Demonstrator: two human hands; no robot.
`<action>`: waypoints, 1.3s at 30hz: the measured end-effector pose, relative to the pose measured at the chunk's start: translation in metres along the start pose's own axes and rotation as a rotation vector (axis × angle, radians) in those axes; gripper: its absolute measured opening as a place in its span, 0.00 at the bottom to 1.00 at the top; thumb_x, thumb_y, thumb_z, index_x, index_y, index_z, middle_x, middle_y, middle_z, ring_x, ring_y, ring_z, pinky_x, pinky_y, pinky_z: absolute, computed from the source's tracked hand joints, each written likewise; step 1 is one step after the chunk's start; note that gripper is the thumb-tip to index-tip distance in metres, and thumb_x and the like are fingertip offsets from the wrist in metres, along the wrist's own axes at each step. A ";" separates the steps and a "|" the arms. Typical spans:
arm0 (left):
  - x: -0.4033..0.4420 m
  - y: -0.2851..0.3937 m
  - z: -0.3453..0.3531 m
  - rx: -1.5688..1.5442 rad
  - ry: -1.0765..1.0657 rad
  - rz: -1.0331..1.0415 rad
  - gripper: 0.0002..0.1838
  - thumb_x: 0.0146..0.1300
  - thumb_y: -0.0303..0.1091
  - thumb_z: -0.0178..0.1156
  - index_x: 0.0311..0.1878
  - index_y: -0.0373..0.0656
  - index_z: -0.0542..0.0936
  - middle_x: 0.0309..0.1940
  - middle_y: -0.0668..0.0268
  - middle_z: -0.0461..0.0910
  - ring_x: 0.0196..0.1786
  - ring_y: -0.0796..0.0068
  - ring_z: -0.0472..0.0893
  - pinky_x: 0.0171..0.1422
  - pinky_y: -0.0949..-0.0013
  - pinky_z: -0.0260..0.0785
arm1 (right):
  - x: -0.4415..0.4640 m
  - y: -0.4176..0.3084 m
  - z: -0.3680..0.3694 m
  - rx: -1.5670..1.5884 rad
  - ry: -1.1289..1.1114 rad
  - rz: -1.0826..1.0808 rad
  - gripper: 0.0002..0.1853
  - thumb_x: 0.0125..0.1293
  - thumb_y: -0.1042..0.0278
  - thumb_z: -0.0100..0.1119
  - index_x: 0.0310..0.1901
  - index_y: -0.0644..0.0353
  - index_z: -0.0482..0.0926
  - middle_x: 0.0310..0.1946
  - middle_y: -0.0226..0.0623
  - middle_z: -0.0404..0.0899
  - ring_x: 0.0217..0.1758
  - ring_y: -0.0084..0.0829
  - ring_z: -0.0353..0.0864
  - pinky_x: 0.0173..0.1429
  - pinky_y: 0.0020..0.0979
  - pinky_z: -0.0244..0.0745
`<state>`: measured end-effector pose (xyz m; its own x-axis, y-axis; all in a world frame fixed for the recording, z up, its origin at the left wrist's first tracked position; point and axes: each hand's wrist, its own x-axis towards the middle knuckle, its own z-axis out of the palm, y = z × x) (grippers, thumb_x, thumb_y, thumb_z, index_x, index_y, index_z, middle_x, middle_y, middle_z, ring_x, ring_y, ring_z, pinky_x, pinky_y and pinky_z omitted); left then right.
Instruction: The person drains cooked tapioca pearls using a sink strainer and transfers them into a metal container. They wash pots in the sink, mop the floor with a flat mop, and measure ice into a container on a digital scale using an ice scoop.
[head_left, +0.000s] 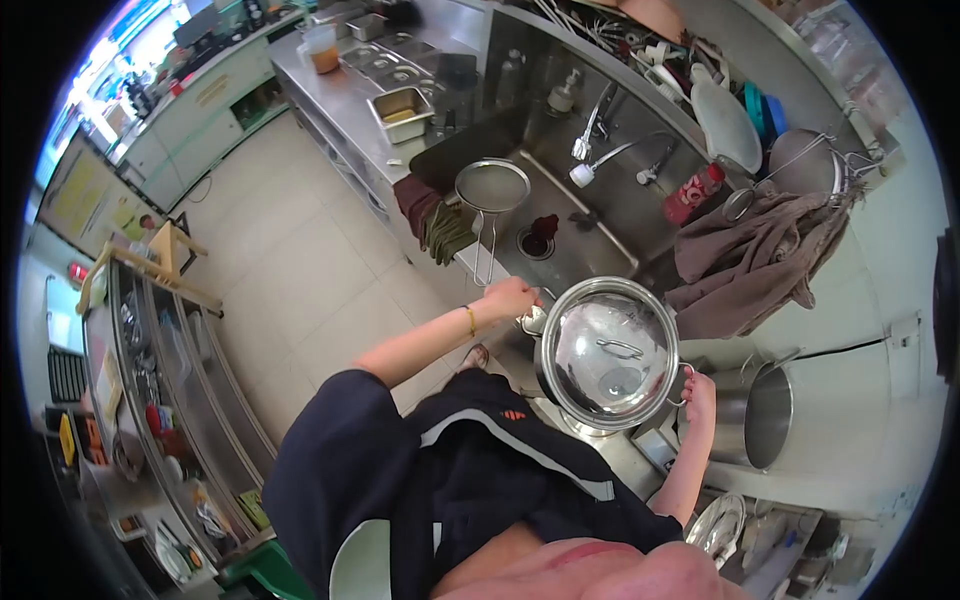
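A round stainless steel pot (553, 385) is held in front of my body, with a shiny lid (610, 330) on it that has a loop handle. My left hand (512, 299) is closed round the side handle at the pot's left. A small pale thing, perhaps a cloth, shows beside those fingers; I cannot make out what it is. On the opposite side, my right hand (698, 392) grips the other loop handle. Just beyond my left hand, a fine-mesh strainer (492, 186) lies across the sink's front edge, its handle pointing toward me.
Ahead is a steel sink (590, 235) with taps (583, 150) and a dark red item by the drain. Folded cloths (450, 232) lie on its edge. A brown cloth (765, 255) hangs at right, above a tall steel pot (768, 415). Shelving (215, 390) stands left.
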<state>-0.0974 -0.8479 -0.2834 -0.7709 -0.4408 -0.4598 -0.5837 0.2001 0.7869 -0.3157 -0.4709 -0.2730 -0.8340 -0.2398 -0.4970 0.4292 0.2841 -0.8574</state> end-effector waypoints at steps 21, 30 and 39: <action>0.364 0.120 -0.179 -0.276 -0.176 0.611 0.17 0.61 0.41 0.54 0.39 0.34 0.78 0.36 0.63 0.78 0.45 0.83 0.74 0.52 0.70 0.66 | -0.013 0.029 0.006 0.066 0.376 0.108 0.13 0.66 0.59 0.50 0.38 0.60 0.78 0.17 0.17 0.60 0.18 0.12 0.55 0.19 0.16 0.49; 0.380 0.135 -0.150 -0.447 -0.465 0.395 0.21 0.59 0.51 0.56 0.45 0.44 0.71 0.37 0.70 0.75 0.39 0.82 0.72 0.43 0.73 0.64 | -0.011 0.029 0.001 0.113 0.306 0.134 0.13 0.66 0.59 0.50 0.38 0.60 0.78 0.18 0.16 0.62 0.18 0.11 0.55 0.20 0.15 0.50; 0.167 0.182 -0.074 0.136 0.153 1.317 0.14 0.42 0.41 0.65 0.34 0.48 0.79 0.43 0.65 0.74 0.49 0.61 0.68 0.52 0.57 0.58 | -0.016 0.029 0.010 0.258 0.345 0.089 0.08 0.66 0.63 0.50 0.37 0.58 0.74 0.23 0.20 0.67 0.23 0.13 0.63 0.26 0.15 0.58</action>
<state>-0.3137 -0.9502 -0.1867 -0.7453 0.0564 0.6643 0.5422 0.6312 0.5546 -0.2861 -0.4682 -0.2911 -0.8379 0.1113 -0.5343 0.5408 0.0379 -0.8403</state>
